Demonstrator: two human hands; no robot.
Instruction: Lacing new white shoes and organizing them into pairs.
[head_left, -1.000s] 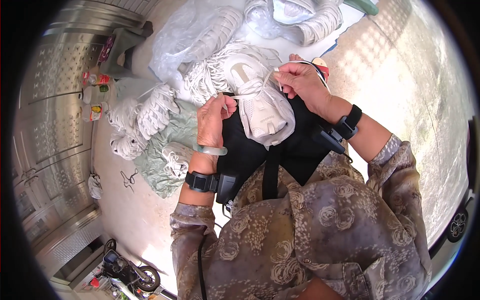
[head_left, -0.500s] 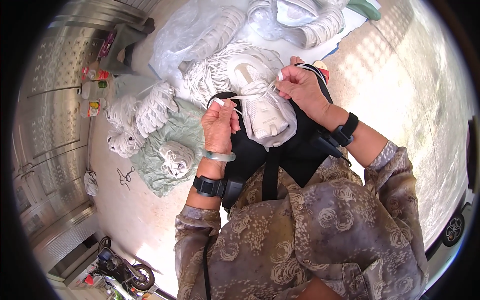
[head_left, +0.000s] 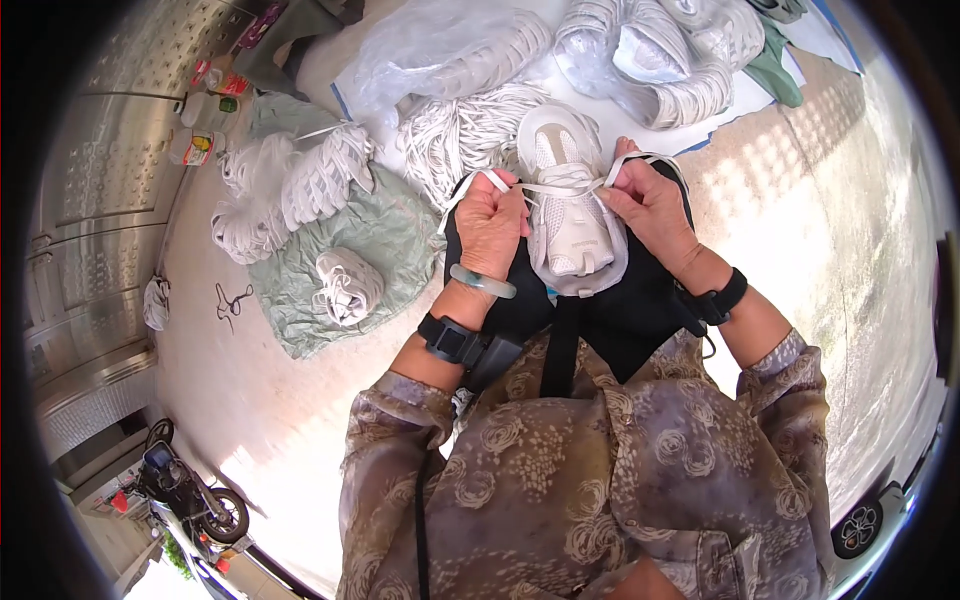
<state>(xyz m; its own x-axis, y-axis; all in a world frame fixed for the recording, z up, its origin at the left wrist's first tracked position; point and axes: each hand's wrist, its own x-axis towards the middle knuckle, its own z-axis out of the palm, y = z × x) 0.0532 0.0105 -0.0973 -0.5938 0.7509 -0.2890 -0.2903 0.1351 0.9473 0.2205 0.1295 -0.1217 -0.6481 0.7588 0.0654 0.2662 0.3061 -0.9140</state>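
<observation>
Pale off-white sneaker [head_left: 585, 232] sits on the person's lap, on black cloth [head_left: 515, 305], between the two hands. Left hand [head_left: 490, 230] closed, thumb and fingers pinching a white shoelace [head_left: 545, 189] just left of the sneaker; a loose length of it hangs down left of that hand. Right hand [head_left: 655, 212] also closed, pinching the lace at the sneaker's right edge, with more lace trailing right over the knee. Lace runs across the sneaker's upper from one hand to the other; exact knot state can't be told. Pale bangle [head_left: 482, 282] on left wrist; black strap devices on both forearms. Just beyond the sneaker, to the left, big heap of loose white laces [head_left: 462, 135]. Farther: clear plastic bag [head_left: 425, 50] over stacked shoe uppers at left, more stacked uppers [head_left: 695, 95] at right, all on a white sheet. Left of the person, crumpled green sheet [head_left: 405, 215] with one laced sneaker [head_left: 348, 287] on its near part and a row of pale uppers [head_left: 325, 180] on its far left. Black looped item [head_left: 233, 303] on floor left of that sheet, too small to name. Near left, motorcycle [head_left: 190, 490]; near right, car wheel [head_left: 858, 528].
</observation>
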